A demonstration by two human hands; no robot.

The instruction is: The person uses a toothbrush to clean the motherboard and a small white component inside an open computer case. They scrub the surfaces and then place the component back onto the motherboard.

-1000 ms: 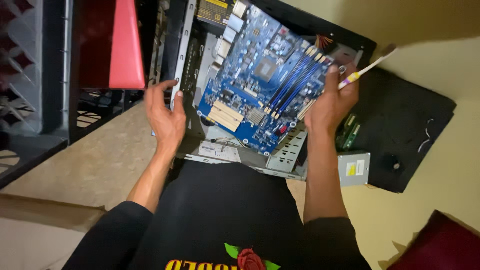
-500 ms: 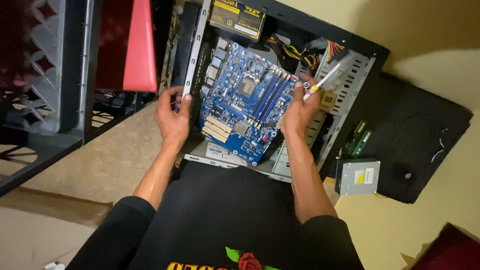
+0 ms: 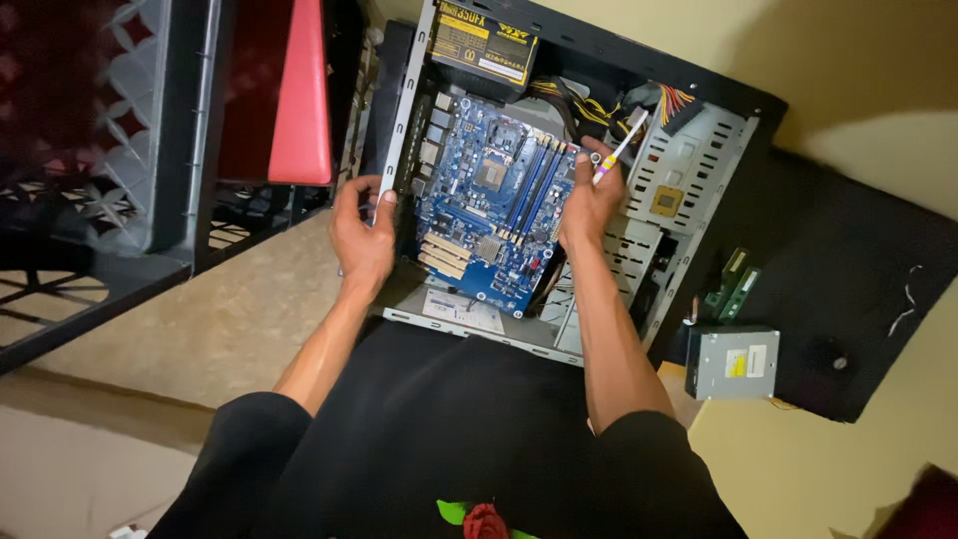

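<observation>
Now the open black computer case (image 3: 699, 150) lies on its side, and everything else is placed against it. Inside it sits the blue motherboard (image 3: 494, 215), which lies lower and flatter in the case than a second ago, when it was tilted up above the frame; judged from that, the board is being seated in place. A black and yellow power supply (image 3: 484, 45) fills the top corner of the case, with a bundle of coloured cables (image 3: 589, 105) beside it. Right of the case, a black side panel (image 3: 848, 289) rests on the pale surface, carrying a silver optical drive (image 3: 733, 361) and two green memory sticks (image 3: 733, 284).

The left hand (image 3: 361, 235) has shifted from the board's edge to the case's left metal rail, fingers curled around it. The right hand (image 3: 591, 205) presses on the motherboard's right edge, thumb and fingers closed around a small screwdriver (image 3: 619, 148) with a pale handle, its tip pointing up toward the cables, closer to the hand than before.
</observation>
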